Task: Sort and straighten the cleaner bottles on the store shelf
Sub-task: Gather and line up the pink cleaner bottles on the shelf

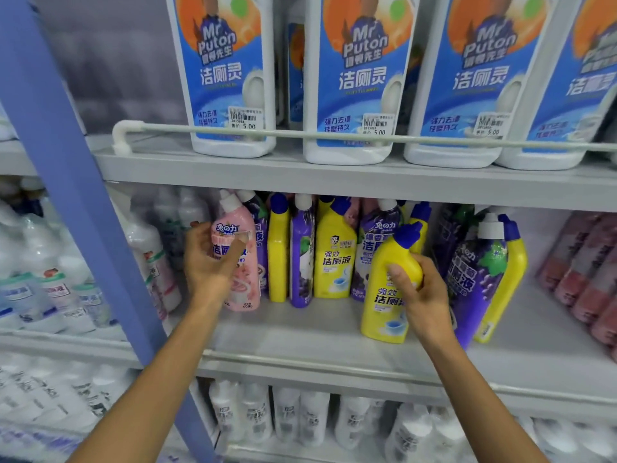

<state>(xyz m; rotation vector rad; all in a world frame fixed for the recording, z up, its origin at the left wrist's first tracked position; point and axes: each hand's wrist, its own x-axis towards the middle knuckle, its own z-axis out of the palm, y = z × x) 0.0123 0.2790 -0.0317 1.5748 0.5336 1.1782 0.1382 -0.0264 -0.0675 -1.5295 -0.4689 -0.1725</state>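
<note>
The left hand [210,259] is wrapping its fingers and thumb around a pink bottle [237,259] that is standing at the left end of the row on the middle shelf [300,332]. The right hand [422,295] is gripping a yellow bottle [390,289] with a blue cap around its neck, and this bottle is leaning to the right at the front of the shelf. Behind them, more yellow bottles [334,259] and purple bottles [477,272] are standing close together.

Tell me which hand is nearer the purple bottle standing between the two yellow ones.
Left. The left hand grips the pink bottle two bottles left of the purple bottle; the right hand holds a yellow bottle farther right.
</note>
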